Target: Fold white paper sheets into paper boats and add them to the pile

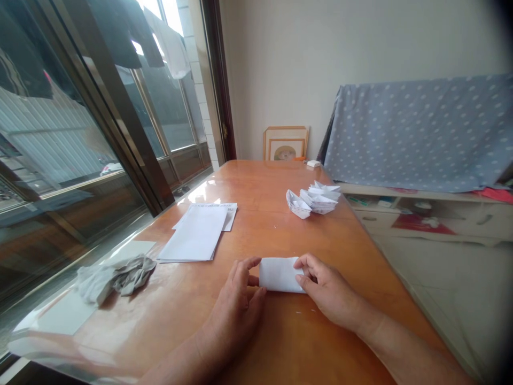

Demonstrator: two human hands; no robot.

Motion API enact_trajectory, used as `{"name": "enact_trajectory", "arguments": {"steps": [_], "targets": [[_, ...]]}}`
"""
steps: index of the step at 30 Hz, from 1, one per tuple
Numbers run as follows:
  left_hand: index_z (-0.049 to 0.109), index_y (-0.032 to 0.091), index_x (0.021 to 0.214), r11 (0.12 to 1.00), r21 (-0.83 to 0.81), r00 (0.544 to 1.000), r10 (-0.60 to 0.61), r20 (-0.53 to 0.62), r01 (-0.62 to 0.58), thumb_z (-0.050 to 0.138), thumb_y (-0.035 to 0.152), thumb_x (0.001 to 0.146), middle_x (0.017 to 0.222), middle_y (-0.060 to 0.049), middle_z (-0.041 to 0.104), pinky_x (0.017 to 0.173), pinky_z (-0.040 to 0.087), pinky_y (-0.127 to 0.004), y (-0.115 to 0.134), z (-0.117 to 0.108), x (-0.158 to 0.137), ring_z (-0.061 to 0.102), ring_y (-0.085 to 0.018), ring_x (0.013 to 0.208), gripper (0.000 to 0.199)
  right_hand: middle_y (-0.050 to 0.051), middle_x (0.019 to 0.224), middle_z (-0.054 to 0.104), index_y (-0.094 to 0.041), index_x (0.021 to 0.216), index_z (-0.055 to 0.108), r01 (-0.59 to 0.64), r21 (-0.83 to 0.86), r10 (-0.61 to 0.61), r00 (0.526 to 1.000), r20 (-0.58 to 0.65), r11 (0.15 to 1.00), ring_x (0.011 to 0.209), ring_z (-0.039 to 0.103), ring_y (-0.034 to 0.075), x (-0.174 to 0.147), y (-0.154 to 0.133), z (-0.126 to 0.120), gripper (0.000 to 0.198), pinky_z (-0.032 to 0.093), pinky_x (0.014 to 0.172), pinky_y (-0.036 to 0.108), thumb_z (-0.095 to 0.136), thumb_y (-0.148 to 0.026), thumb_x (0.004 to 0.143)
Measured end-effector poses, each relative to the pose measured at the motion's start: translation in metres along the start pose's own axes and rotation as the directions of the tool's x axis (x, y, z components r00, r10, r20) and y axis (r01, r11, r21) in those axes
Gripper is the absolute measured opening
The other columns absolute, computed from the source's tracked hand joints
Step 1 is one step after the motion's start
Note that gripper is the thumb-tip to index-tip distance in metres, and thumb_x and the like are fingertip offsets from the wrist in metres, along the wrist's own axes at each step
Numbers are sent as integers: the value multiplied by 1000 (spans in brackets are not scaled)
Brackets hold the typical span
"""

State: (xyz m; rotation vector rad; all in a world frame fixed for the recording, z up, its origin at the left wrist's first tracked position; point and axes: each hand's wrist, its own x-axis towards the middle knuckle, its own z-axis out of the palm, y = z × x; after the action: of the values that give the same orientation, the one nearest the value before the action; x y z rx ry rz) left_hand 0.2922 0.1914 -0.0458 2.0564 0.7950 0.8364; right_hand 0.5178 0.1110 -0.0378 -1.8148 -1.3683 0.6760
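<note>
A folded sheet of white paper (279, 275) lies near the front of the table, between my two hands. My right hand (323, 283) pinches its right edge, thumb and forefinger on the paper. At the left edge, my left hand (240, 291) curls its fingers and thumb around the paper's side. Farther back on the right sits a cluster of several folded paper boats (320, 199). To the left rests a stack of white sheets (194, 232), with a printed sheet (231, 216) partly under it.
The wooden table (256, 198) stretches away toward the wall. A crumpled grey cloth (116, 275) lies at the left edge, by a glass sliding door (120, 107). At the far end are a small white block (313, 163) and a framed picture (285, 141). A low cabinet (465, 216) stands right.
</note>
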Motion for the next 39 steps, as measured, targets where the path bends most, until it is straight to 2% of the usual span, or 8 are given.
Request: {"name": "enact_trajectory", "arguments": {"steps": [5, 12, 14, 18, 23, 27, 39], "targets": [[40, 29, 136, 1000, 30, 1000, -7, 5, 6, 54, 15, 91, 115, -5, 53, 68, 57, -28, 4, 2, 1, 61, -12, 79, 49, -4, 70, 59, -25, 94, 59, 34, -87, -29, 998, 54, 996, 63, 55, 16, -4, -3, -3, 12, 39, 59, 26, 50, -32, 91], [57, 26, 120, 977, 206, 997, 48, 66, -60, 51, 13, 91, 130, -8, 50, 68, 55, -29, 8, -1, 1, 60, -9, 69, 32, 0, 89, 68, -27, 94, 66, 144, -213, -135, 989, 56, 966, 79, 61, 19, -8, -8, -3, 19, 43, 72, 29, 47, -31, 95], [61, 26, 115, 957, 278, 994, 64, 83, -85, 50, 13, 91, 133, -9, 50, 73, 56, -32, 10, -3, 0, 62, -11, 74, 30, 1, 92, 69, -27, 97, 68, 158, -230, -149, 987, 54, 960, 81, 62, 19, -8, -9, -2, 23, 45, 75, 30, 46, -32, 96], [68, 25, 108, 886, 410, 973, 161, 166, -217, 49, 10, 90, 128, -8, 59, 89, 55, -41, 20, -7, 1, 63, -23, 105, 30, 3, 94, 70, -28, 100, 71, 157, -256, -148, 988, 54, 954, 82, 64, 19, -7, -9, -1, 26, 46, 77, 30, 46, -32, 96], [68, 25, 118, 772, 490, 912, 297, 284, -404, 53, 13, 92, 129, -7, 67, 104, 49, -49, 29, -8, 3, 54, -28, 129, 32, 4, 93, 70, -29, 100, 73, 153, -273, -145, 988, 50, 950, 82, 65, 20, -7, -10, 0, 28, 48, 77, 30, 46, -33, 95], [65, 23, 124, 736, 502, 886, 318, 337, -455, 55, 14, 94, 130, -6, 68, 106, 47, -48, 24, -4, 2, 60, -26, 125, 33, 4, 91, 70, -29, 99, 73, 143, -260, -131, 990, 60, 955, 83, 65, 21, -6, -9, 0, 27, 49, 77, 30, 47, -34, 95], [62, 23, 121, 744, 524, 902, 257, 348, -414, 51, 17, 95, 123, -5, 71, 93, 47, -44, 25, -3, 1, 65, -26, 117, 29, 5, 95, 69, -30, 106, 72, 138, -292, -120, 990, 79, 947, 82, 64, 21, -4, 1, 4, 31, 48, 79, 32, 44, -39, 97]]}}
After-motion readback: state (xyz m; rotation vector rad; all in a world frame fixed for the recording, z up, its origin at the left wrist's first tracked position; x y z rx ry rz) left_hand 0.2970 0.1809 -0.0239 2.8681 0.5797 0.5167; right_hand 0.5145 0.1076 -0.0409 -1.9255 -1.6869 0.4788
